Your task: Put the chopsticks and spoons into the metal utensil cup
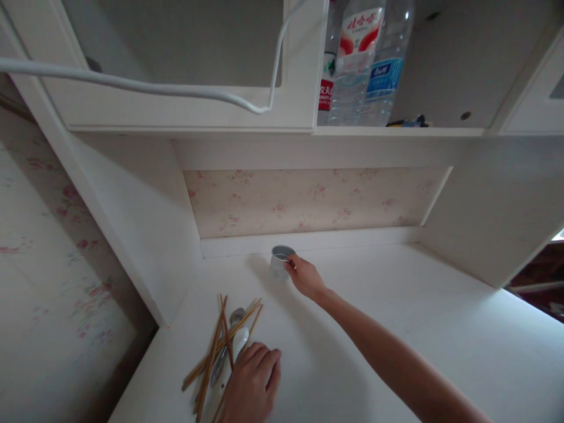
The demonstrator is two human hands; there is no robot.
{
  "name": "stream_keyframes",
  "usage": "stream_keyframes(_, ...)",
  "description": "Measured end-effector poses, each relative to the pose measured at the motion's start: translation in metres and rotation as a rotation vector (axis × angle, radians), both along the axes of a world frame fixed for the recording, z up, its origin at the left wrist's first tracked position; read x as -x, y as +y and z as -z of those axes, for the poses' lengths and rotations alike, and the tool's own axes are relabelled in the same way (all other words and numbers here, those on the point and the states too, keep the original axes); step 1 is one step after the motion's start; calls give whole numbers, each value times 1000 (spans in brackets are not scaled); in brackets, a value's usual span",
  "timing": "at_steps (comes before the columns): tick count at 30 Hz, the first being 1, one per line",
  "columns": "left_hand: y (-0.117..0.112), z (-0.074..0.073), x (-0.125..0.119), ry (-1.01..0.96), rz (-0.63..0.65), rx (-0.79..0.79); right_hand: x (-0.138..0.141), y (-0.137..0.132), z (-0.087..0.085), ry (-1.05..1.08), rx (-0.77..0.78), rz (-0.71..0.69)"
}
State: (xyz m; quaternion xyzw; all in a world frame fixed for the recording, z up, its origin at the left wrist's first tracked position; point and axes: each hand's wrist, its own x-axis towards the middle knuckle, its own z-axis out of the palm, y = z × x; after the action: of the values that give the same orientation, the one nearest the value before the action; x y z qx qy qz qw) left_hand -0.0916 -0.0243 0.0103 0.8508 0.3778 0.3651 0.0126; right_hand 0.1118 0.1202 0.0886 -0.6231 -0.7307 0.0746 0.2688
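A small pale utensil holder (pixel 278 271), round with a pattern of holes low on its wall, stands upright near the back of the white counter. My right hand (pixel 304 275) pinches its rim from the right side. At the lower left lies a loose pile of several wooden chopsticks (pixel 214 352), with metal spoons (pixel 237 316) and a white spoon (pixel 240 339) among them. My left hand (pixel 253 382) is at the pile's right edge, its fingers curled together. It covers the lower ends of some utensils, and what its fingers hold, if anything, is hidden.
Overhead is a white cabinet (pixel 198 111) with a shelf holding plastic bottles (pixel 359 64). A white cable (pixel 145 88) crosses in front of it. Side panels (pixel 145 217) close in the counter (pixel 396 329) left and right, and floral wallpaper (pixel 299 200) covers the back.
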Motion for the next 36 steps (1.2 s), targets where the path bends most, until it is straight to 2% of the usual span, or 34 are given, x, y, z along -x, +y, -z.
stream_keyframes(3,-3,-2,1,35,-23,19,-20,-36,0,67,-37,-34)
stream_keyframes(7,-10,-8,-6,117,-35,-70,-43,-88,14,205,-81,-55)
stream_keyframes(10,-17,-10,-23,176,9,-101,-54,-123,30,253,-66,-49)
stream_keyframes(14,-21,-6,-55,231,34,19,-60,-151,46,223,-53,-102)
stream_keyframes(17,-20,1,-73,238,24,139,-61,-158,54,181,-83,-112)
stream_keyframes(20,-19,6,-79,201,11,206,-62,-155,65,191,-127,-134)
stream_keyframes(26,-18,8,-76,157,5,274,-65,-144,99,426,-131,-116)
stream_keyframes(29,-18,7,-76,132,12,274,-64,-144,106,533,-114,-90)
stream_keyframes(33,-18,-2,-71,56,-26,240,-67,-142,107,697,-123,68)
stream_keyframes(36,-7,-20,-55,-62,-166,221,-72,-136,107,857,-140,176)
